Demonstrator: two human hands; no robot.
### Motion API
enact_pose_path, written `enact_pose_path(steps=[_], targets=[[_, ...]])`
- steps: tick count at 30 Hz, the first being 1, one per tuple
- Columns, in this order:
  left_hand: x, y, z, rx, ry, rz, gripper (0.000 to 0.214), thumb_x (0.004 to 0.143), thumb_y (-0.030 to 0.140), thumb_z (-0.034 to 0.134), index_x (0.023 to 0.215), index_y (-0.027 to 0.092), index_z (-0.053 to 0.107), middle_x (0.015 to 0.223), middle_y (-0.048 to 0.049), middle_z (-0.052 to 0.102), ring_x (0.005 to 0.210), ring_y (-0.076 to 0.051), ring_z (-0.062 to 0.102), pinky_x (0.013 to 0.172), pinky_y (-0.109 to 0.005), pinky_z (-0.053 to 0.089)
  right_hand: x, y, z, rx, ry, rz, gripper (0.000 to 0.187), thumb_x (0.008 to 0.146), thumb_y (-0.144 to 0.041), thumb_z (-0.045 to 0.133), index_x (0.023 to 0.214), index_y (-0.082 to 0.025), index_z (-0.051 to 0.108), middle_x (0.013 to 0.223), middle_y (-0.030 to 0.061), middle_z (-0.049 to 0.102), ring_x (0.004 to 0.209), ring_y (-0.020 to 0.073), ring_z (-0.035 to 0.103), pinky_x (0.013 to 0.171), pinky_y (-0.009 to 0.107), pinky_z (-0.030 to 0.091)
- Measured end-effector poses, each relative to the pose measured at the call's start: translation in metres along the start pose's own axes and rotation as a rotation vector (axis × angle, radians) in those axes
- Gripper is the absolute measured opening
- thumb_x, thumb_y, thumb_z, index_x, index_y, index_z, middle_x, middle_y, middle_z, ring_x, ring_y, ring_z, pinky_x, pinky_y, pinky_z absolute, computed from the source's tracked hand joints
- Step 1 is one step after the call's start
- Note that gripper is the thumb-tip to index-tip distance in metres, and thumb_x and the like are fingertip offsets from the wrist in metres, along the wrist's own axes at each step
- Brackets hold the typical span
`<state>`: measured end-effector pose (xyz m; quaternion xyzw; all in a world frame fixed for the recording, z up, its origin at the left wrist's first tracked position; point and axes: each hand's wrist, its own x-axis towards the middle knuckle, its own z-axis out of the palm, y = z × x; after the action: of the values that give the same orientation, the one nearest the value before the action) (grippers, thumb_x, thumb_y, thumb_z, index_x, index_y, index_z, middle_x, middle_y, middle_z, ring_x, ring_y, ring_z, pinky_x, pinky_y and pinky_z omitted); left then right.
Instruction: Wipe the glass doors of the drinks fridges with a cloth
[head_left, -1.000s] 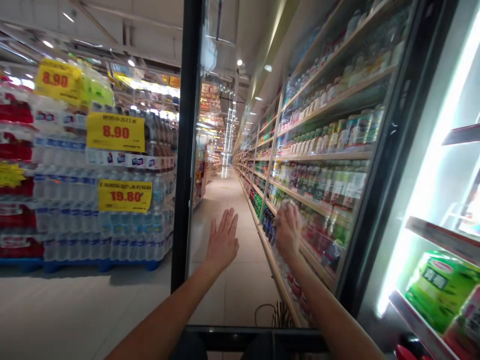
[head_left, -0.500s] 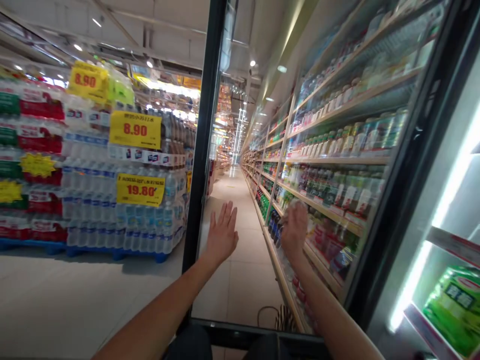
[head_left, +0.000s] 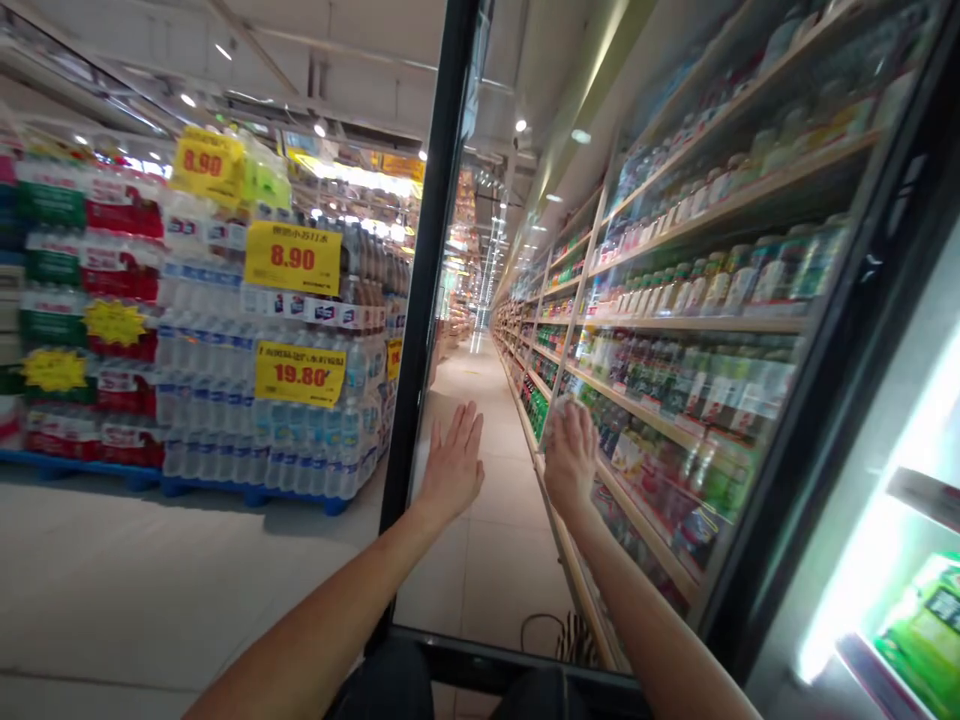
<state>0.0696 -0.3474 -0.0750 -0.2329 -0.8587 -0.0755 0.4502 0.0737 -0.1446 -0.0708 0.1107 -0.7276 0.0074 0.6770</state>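
Observation:
A glass door (head_left: 499,575) with a black frame (head_left: 430,250) stands in front of me in the head view. My left hand (head_left: 453,465) is raised against the glass, palm forward, its fingers stretched out and holding nothing. To the right of it, my right hand (head_left: 571,460) is bent over a pale, crumpled cloth (head_left: 556,415) on the same pane. Only a little of the cloth shows past the fingers; the rest is hidden under the hand.
Stacked bottled water (head_left: 300,455) on a blue pallet (head_left: 259,495) stands at the left, with yellow price signs (head_left: 294,258). Bottle-filled shelves (head_left: 697,325) show in the glass at the right. Far right, a lit cooler holds a green package (head_left: 926,635).
My right hand has moved left across the glass with the cloth, closer to my left hand. The view has turned slightly left. My left hand stays flat against the pane.

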Motion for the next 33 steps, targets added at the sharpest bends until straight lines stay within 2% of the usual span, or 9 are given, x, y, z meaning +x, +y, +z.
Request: enact_pose_path(steps=[4,10,12,15,18,24,29,31,33], targets=[[0.001,-0.005,-0.006,0.008,0.005,0.012,0.065,0.076,0.020,0.046,0.138,0.009,0.029,0.148,-0.0146,0.023,0.139,-0.024,0.015,0.110,-0.051,0.014,-0.004,-0.015,0.006,0.038,-0.089,-0.157,0.047,0.087,-0.009,0.039,0.133,-0.020,0.043,0.132,0.0113,0.051,0.137,0.0228,0.022,0.107,0.048,0.026],[0.005,-0.010,-0.012,0.025,-0.001,-0.018,0.068,0.076,0.022,0.049,0.139,0.008,0.028,0.149,-0.0161,0.021,0.138,-0.026,0.017,0.110,-0.050,0.015,0.027,0.006,0.003,-0.014,0.095,0.149,0.050,0.089,-0.016,0.036,0.138,-0.019,0.036,0.142,0.0149,0.038,0.137,0.0274,0.021,0.106,0.054,0.025],[0.004,-0.011,-0.012,0.026,-0.001,-0.016,0.068,0.075,0.023,0.050,0.138,0.008,0.029,0.149,-0.0167,0.022,0.138,-0.026,0.017,0.110,-0.051,0.016,0.023,-0.008,0.007,0.021,0.054,0.083,0.049,0.088,-0.013,0.035,0.137,-0.019,0.038,0.140,0.0143,0.040,0.138,0.0264,0.020,0.106,0.053,0.024],[0.000,-0.017,-0.015,0.040,0.004,-0.031,0.067,0.076,0.022,0.049,0.138,0.008,0.029,0.148,-0.0161,0.024,0.138,-0.026,0.018,0.110,-0.051,0.017,0.009,-0.040,0.016,0.109,-0.121,-0.170,0.048,0.086,-0.008,0.037,0.133,-0.019,0.043,0.136,0.0115,0.046,0.138,0.0234,0.018,0.108,0.051,0.024],[-0.002,-0.028,-0.022,0.051,0.024,-0.043,0.066,0.076,0.021,0.048,0.137,0.007,0.030,0.148,-0.0154,0.025,0.138,-0.024,0.018,0.111,-0.046,0.019,0.019,-0.061,0.023,0.165,-0.249,-0.358,0.047,0.085,-0.006,0.037,0.130,-0.018,0.045,0.136,0.0084,0.048,0.139,0.0212,0.017,0.109,0.049,0.023],[0.002,-0.046,-0.037,0.036,0.126,-0.040,0.065,0.077,0.022,0.049,0.137,0.006,0.029,0.148,-0.0162,0.025,0.138,-0.024,0.018,0.112,-0.046,0.015,0.078,-0.074,0.033,0.120,-0.096,-0.079,0.043,0.090,-0.012,0.032,0.131,-0.014,0.044,0.142,0.0130,0.039,0.140,0.0241,0.011,0.109,0.052,0.019],[0.004,-0.056,-0.041,0.048,0.180,-0.075,0.062,0.078,0.020,0.047,0.136,0.006,0.030,0.147,-0.0165,0.025,0.138,-0.025,0.019,0.111,-0.046,0.018,0.054,-0.104,0.047,0.197,-0.276,-0.455,0.042,0.087,-0.014,0.041,0.128,-0.014,0.047,0.136,0.0101,0.047,0.135,0.0240,0.026,0.108,0.048,0.024],[0.005,-0.061,-0.041,0.056,0.185,-0.080,0.062,0.077,0.019,0.047,0.136,0.006,0.031,0.147,-0.0167,0.026,0.138,-0.025,0.020,0.111,-0.046,0.018,0.056,-0.111,0.053,0.192,-0.278,-0.504,0.041,0.087,-0.016,0.043,0.128,-0.014,0.048,0.136,0.0090,0.048,0.134,0.0238,0.029,0.108,0.046,0.024],[0.004,-0.066,-0.042,0.061,0.181,-0.086,0.063,0.076,0.018,0.047,0.136,0.006,0.032,0.147,-0.0172,0.027,0.137,-0.026,0.022,0.111,-0.047,0.019,0.072,-0.111,0.057,0.169,-0.223,-0.444,0.042,0.088,-0.015,0.041,0.129,-0.016,0.046,0.137,0.0087,0.046,0.135,0.0236,0.027,0.109,0.046,0.023]])
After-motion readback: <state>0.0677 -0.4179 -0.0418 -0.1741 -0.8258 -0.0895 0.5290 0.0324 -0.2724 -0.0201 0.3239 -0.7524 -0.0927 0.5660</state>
